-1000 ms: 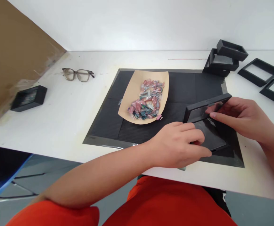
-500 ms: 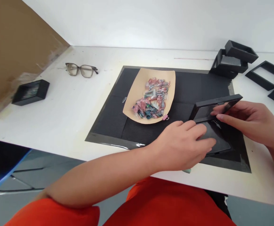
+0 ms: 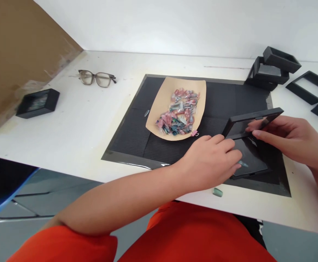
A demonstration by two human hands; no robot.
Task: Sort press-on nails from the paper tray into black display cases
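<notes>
Right hand [image 3: 287, 140] pinches the raised lid [image 3: 240, 128] of the case [image 3: 254, 160], presumably to prop it open; left hand [image 3: 210, 163] curls at its left, grip unclear.

Mat [image 3: 126, 140] lay between glasses [image 3: 97, 78] and frames [image 3: 298, 93]

The tray [image 3: 161, 98] sat on the mat, wrapped pieces [image 3: 177, 114] inside, a clip [image 3: 194, 133] at its near right corner. To its right, the left hand [image 3: 210, 160] and right hand [image 3: 295, 140] flanked the case [image 3: 259, 158]. Stacked boxes [image 3: 275, 67] stood behind, left of the frames. A loose piece [image 3: 217, 192] lay before the mat. Far left, nearer than the glasses, a lone box [image 3: 38, 103] rested beside the cardboard [image 3: 24, 54].
</notes>
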